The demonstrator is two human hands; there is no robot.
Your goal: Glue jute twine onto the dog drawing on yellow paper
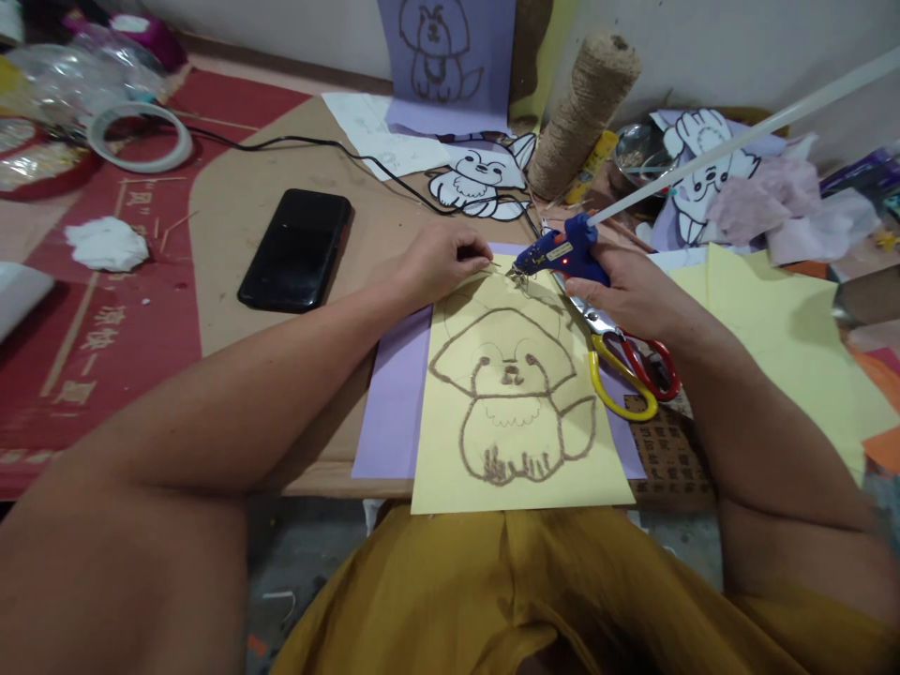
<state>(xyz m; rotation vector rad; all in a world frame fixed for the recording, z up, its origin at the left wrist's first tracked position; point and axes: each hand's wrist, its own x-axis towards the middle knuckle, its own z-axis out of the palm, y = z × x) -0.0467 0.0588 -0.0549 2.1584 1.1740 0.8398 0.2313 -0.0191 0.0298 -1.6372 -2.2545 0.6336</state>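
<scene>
My right hand [625, 286] is closed around a blue glue gun [562, 251], a long white glue stick jutting from its back. The gun's nozzle points left, over the top of a yellow sheet [450, 450]. On that sheet is a dog outlined in brown twine, with some thin pencil lines. My left hand [446, 258] is pinched at the sheet's top edge, with a thin, pale stick-like piece at its fingertips close to the nozzle. A purple sheet [390, 422] lies underneath. Scissors [625, 375] with red and yellow handles rest partly under my right hand.
A black phone [295, 248] lies left of my hands. Behind stand a twine roll [587, 112] and a purple sheet with a dog [450, 66]. A black cable [316, 142] crosses the table. A tape roll [139, 138] and white fluff [105, 244] are at left.
</scene>
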